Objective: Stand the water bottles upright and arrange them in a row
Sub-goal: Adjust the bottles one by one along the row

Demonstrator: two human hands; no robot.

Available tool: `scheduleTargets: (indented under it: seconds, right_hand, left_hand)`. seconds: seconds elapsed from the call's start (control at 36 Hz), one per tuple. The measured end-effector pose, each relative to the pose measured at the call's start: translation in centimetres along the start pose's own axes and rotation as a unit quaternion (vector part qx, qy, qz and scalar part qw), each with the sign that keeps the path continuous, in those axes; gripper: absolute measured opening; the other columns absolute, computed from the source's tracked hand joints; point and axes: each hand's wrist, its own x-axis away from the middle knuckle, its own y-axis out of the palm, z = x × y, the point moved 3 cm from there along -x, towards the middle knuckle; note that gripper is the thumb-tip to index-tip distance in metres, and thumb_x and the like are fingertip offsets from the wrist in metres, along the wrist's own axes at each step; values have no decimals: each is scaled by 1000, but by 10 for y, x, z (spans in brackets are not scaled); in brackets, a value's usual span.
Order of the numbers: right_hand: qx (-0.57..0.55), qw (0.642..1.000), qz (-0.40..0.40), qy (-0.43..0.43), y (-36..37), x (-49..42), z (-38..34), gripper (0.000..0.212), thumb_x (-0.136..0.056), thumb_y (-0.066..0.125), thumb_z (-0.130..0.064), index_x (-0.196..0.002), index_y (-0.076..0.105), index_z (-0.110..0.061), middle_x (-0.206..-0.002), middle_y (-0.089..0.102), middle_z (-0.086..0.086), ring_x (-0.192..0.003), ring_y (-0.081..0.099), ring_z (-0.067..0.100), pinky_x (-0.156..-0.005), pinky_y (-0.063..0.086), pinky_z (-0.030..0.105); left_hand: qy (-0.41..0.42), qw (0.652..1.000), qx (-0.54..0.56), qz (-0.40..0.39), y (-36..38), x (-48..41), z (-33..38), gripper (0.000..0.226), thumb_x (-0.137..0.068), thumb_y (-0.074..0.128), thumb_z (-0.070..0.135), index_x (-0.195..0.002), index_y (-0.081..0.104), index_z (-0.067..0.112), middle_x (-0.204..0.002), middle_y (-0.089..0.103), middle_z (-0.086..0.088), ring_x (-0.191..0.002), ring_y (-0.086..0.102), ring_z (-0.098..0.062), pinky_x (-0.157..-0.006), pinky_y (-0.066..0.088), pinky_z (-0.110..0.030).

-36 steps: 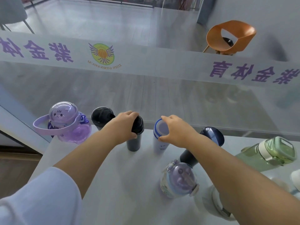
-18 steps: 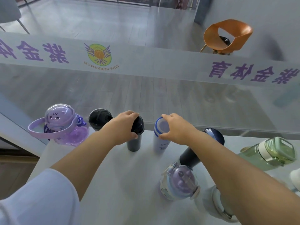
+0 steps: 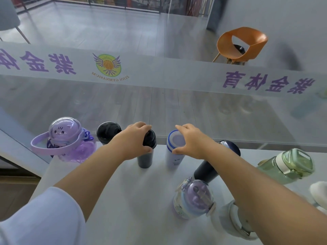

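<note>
Hardly anything has moved since the earlier frames: both hands sit on the same two bottle tops, and only the view has drifted a little.

Both forearms reach forward over the white table [image 3: 123, 200]. The left hand [image 3: 131, 140] is palm down, with its fingers curled over the black lid of the dark bottle [image 3: 146, 158] and gripping it. The right hand [image 3: 191, 141] curls round the blue-ringed lid of the white bottle [image 3: 174, 156], with the thumb on the near rim. These two bottles stand upright side by side, near each other but apart, close to the far edge of the table.

To their left stand the black-lidded bottle [image 3: 108, 132] and, at the far left, the purple cat bottle [image 3: 65, 138] with its loop handle. The left forearm covers the body of the black-lidded bottle, so only its lid shows.

The navy bottle [image 3: 207, 170] passes under the right forearm, which hides its middle. It looks to be lying down. Just in front of it is the lilac domed bottle [image 3: 192, 198], and I cannot tell whether it is upright or tilted. The green bottle [image 3: 286, 165] lies on its side at the right. A pale bottle [image 3: 230, 221] is mostly hidden beneath the right arm. A white shape [image 3: 318, 193] is cut off by the right edge and is too partial to identify.
</note>
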Motion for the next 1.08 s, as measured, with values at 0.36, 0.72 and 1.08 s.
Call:
scheduleTargets:
  seconds: [0.36,0.72,1.08]
  right_hand:
    - [24,980,197,-14,-51,79,5,41,-85,65,-32,-122,58,-15,-123,61,2,-114,55,22,-93,43,32]
    - [1,968,229,106,-29,171,51,35,-84,65,-34,-115,62,-19,-116,64,0,-106,58,20,-91,48,40]
    - [28,983,164,73,-20,151,89,61,-80,68,-36,-134,44,-20,-133,45,8,-122,43,28,-100,41,45]
  left_hand:
    - [66,995,-13,72,-29,42,35,36,-84,60,45,-115,58,26,-109,60,5,-94,56,-19,-76,44,-28]
    - [195,981,-1,-18,12,79,100,54,-81,64,47,-131,46,35,-128,50,14,-115,52,-15,-92,45,-31]
    - [173,977,-27,-121,50,82,130,86,-69,77,34,-140,29,38,-140,34,12,-129,35,-17,-102,41,-33]
